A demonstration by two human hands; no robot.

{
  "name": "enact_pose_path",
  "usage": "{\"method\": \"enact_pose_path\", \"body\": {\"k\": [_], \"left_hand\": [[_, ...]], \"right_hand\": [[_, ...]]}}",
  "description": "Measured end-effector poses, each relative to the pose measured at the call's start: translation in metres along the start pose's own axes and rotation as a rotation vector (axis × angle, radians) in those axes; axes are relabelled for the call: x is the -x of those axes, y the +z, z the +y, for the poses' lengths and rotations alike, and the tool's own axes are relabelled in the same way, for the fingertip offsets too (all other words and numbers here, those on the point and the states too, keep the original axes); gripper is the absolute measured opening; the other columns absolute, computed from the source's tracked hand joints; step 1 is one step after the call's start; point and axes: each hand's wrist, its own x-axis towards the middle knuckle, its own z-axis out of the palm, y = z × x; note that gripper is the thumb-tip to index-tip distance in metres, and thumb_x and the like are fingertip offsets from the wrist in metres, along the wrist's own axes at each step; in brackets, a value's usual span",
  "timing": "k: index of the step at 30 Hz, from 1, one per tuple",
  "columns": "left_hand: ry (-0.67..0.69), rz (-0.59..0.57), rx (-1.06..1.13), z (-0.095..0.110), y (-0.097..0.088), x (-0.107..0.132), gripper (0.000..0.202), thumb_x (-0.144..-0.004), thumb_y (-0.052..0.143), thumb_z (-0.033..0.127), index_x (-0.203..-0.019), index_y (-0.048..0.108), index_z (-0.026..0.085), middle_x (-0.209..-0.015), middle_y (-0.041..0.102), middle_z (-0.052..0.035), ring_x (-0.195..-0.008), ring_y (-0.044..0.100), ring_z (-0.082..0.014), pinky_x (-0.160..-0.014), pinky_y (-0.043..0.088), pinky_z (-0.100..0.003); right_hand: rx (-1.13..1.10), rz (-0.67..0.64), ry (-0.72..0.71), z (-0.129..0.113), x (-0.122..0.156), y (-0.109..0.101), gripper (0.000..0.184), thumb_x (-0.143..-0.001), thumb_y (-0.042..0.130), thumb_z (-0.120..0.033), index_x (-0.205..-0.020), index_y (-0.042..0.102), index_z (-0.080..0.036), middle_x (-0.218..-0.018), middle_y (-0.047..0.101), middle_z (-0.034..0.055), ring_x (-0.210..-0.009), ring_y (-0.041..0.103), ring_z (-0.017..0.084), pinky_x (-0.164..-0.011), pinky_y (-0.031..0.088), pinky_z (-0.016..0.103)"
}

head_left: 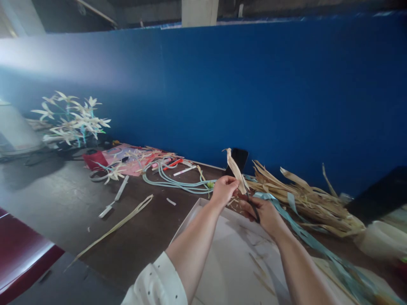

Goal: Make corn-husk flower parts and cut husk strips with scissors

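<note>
Between the fingers of my left hand (224,189) is a strip of dried corn husk (234,167), held upright with its narrow tip at the top. My right hand (263,214) is closed round a pair of dark-handled scissors (253,206). The scissor blades reach up to the lower end of the husk strip, though whether they are closed on it is hard to see. Both hands are above the far edge of a shallow white box lid (219,250), which has a few thin scraps lying in it. A dark phone (239,161) leans on the wall behind the husk.
A heap of dried husks (305,195) and pale blue ribbon (295,226) lie at the right. Coiled light-blue cord (178,184), markers (172,164) and scraps on pink paper (133,156) spread to the left. White husk flowers (78,116) stand far left. A blue partition (270,84) bounds the back.
</note>
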Motion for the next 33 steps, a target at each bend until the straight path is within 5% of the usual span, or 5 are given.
{"method": "enact_pose_path", "body": {"k": [9, 19, 25, 33], "left_hand": [[-0.014, 0.002, 0.014, 0.001, 0.000, 0.001, 0.014, -0.072, 0.066, 0.027, -0.073, 0.060, 0.014, -0.054, 0.055, 0.0029, -0.046, 0.049, -0.0057, -0.048, 0.041, -0.017], [-0.001, -0.022, -0.006, 0.000, -0.002, 0.000, 0.014, -0.072, 0.065, 0.027, -0.072, 0.059, 0.014, -0.058, 0.056, 0.0015, -0.048, 0.050, -0.0060, -0.049, 0.042, -0.017], [0.017, 0.007, 0.089, -0.002, -0.003, -0.002, 0.025, -0.072, 0.065, 0.037, -0.080, 0.062, 0.014, -0.062, 0.056, -0.0002, -0.053, 0.052, -0.0073, -0.051, 0.043, -0.018], [0.028, 0.071, 0.103, -0.003, -0.002, -0.004, 0.021, -0.067, 0.069, 0.031, -0.075, 0.061, 0.014, -0.056, 0.053, 0.0031, -0.048, 0.046, -0.0058, -0.048, 0.037, -0.018]], "right_hand": [[0.019, 0.013, -0.015, -0.010, 0.002, 0.000, 0.039, -0.070, 0.066, -0.049, -0.084, 0.071, -0.013, -0.047, 0.050, -0.0026, -0.043, 0.041, 0.011, -0.045, 0.031, 0.024], [0.033, 0.027, 0.006, -0.008, 0.001, 0.000, 0.038, -0.071, 0.065, -0.047, -0.086, 0.071, -0.012, -0.047, 0.048, -0.0022, -0.044, 0.039, 0.011, -0.044, 0.029, 0.025], [-0.023, 0.031, 0.039, 0.004, -0.002, 0.001, 0.053, -0.069, 0.067, -0.047, -0.107, 0.066, -0.010, -0.049, 0.051, -0.0025, -0.043, 0.041, 0.011, -0.044, 0.030, 0.025], [0.023, 0.001, -0.002, 0.002, -0.002, 0.002, 0.035, -0.073, 0.064, -0.043, -0.091, 0.068, -0.013, -0.049, 0.053, -0.0022, -0.044, 0.043, 0.011, -0.044, 0.032, 0.024]]}}
